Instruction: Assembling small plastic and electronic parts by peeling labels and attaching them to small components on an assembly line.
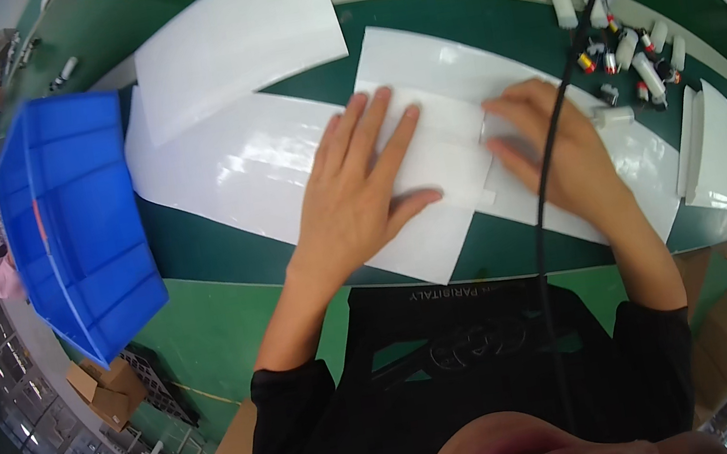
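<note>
1. Pressing down flat, the person's left hand (358, 194) lies palm-down with its fingers spread on a small white sheet (442, 153), gripping nothing.
2. The right hand (551, 150) rests on the right end of the same small sheet, fingers curled down onto it; whether it pinches an edge cannot be told.
3. The small white sheet lies between the two hands, on top of larger glossy white sheets (240, 166) that overlap one another across the green work surface (216, 317).
4. A blue plastic bin (73, 221) stands well to the left of the left hand, tilted at the edge of the surface.
5. A cluster of small white bottles (631, 52), some with red or yellow parts, lies beyond the right hand near the far edge.
6. A black cable (552, 159) hangs down across the view, passing in front of the right hand.
7. Cardboard boxes (104, 387) sit on the floor at the lower left.
</note>
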A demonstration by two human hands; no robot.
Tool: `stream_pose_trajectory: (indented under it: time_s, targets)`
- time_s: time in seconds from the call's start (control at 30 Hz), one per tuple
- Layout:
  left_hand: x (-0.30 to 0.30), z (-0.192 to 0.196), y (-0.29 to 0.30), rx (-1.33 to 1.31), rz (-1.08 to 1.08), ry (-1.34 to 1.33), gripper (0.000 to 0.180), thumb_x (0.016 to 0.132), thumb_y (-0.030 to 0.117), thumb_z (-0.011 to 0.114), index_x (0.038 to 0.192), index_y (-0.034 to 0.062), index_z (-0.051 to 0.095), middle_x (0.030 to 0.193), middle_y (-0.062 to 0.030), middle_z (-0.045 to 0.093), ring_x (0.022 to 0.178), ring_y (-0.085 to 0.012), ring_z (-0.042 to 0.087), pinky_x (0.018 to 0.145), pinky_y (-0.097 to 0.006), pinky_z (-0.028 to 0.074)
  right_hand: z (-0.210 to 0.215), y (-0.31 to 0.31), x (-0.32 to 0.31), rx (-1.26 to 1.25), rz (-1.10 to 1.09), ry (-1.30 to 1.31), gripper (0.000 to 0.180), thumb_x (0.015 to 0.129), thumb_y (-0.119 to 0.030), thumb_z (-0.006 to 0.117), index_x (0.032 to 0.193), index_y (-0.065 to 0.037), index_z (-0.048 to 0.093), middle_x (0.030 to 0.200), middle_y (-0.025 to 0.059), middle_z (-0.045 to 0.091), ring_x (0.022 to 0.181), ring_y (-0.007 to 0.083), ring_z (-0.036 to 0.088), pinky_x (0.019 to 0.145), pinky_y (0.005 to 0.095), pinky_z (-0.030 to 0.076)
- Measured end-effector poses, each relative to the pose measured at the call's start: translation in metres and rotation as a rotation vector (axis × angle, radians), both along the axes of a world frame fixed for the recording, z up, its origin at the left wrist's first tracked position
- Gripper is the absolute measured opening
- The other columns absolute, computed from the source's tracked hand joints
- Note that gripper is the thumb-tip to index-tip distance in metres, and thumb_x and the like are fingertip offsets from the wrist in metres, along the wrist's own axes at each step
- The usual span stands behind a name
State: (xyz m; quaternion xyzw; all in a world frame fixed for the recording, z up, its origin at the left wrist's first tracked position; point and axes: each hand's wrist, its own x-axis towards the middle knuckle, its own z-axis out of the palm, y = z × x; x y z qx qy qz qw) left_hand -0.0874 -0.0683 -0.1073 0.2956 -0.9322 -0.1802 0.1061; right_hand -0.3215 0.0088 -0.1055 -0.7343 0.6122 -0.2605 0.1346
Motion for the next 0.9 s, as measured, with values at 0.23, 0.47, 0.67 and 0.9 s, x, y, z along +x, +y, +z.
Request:
stream_pose_trajectory:
  time_s: [0.23, 0.47, 0.67, 0.9]
  targets:
    - [0.01, 0.01, -0.006, 0.042, -0.024, -0.005, 0.065, 0.071, 0.038, 0.076, 0.127, 0.0116, 0.058, 0.141, -0.0143, 0.044, 0.13, -0.036, 0.04, 0.104, -0.044, 0.036, -0.014, 0.011, -0.015, -0.078, -0.023, 0.15, 0.036, 0.076, -0.01, 0.069, 0.111, -0.004, 0.061, 0.107, 0.0103, 0.057, 0.095, 0.0276, 0.054, 0.083, 0.0379, 0.044]
    - [-0.018, 0.018, -0.019, -0.027, -0.309, 0.016, 0.055, 0.073, 0.03, 0.074, 0.122, 0.0091, 0.061, 0.136, -0.0129, 0.049, 0.126, -0.0323, 0.046, 0.099, -0.041, 0.041, -0.002, -0.006, -0.008, -0.106, -0.07, 0.03, 0.018, 0.072, -0.01, 0.07, 0.087, -0.003, 0.061, 0.085, 0.0084, 0.054, 0.079, 0.0278, 0.054, 0.073, 0.0387, 0.043]
    - [-0.045, 0.017, -0.025, -0.067, -0.418, 0.041, 0.056, 0.075, 0.031, 0.071, 0.12, -0.0009, 0.057, 0.127, -0.0141, 0.053, 0.119, -0.0295, 0.05, 0.097, -0.038, 0.042, 0.001, -0.026, -0.001, 0.197, -0.222, 0.068, 0.015, 0.072, -0.013, 0.065, 0.079, -0.001, 0.061, 0.081, 0.0148, 0.059, 0.078, 0.033, 0.061, 0.066, 0.0424, 0.05]
    - [-0.044, 0.01, -0.024, -0.115, -0.428, 0.078, 0.05, 0.077, 0.031, 0.07, 0.114, -0.0016, 0.06, 0.124, -0.014, 0.055, 0.117, -0.028, 0.051, 0.094, -0.036, 0.043, -0.004, -0.033, 0.003, 0.13, -0.137, 0.197, 0.019, 0.069, -0.016, 0.066, 0.074, 0.001, 0.061, 0.082, 0.016, 0.06, 0.077, 0.0314, 0.063, 0.062, 0.04, 0.053]
